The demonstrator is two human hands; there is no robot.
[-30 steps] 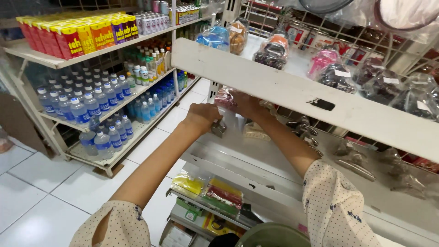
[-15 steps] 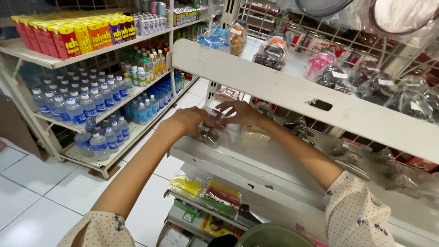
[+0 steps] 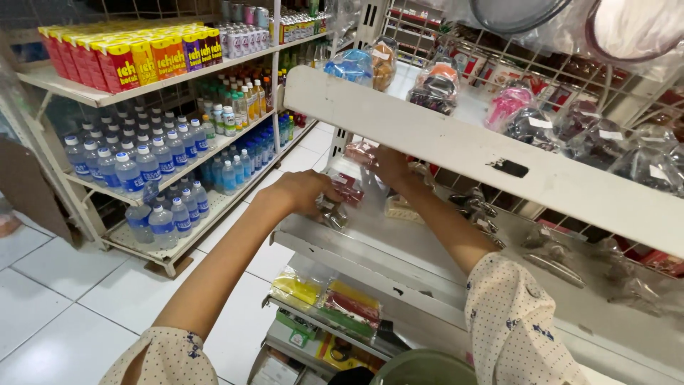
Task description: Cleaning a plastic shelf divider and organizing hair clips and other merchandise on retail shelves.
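Clear plastic packets [image 3: 349,189] sit on the middle white shelf [image 3: 370,249], glossy and crinkled, with red contents showing through one and something metallic glinting at the lower edge near the shelf lip. From the head view, the left hand [image 3: 303,192] curls its fingers onto the near packet, pressing it at the front of the shelf; whether it pinches the packet fully I cannot tell. The right hand [image 3: 390,164] reaches deeper under the upper shelf board [image 3: 456,150], fingers resting on packets at the back, its grip hidden by the board's edge. Both arms wear short pale sleeves with small dark dots.

That upper board is painted white, chipped to show a dark patch. Above it, a wire rack [image 3: 570,85] hangs bagged goods in pink, blue and grey. Below, a lower shelf carries flat packets in yellow, red and green [image 3: 335,303].

Across the white tiled floor [image 3: 57,299] stands another shelving unit [image 3: 142,185] with rows of blue-capped water bottles [image 3: 135,167] and red and yellow cartons [image 3: 121,57] on top.
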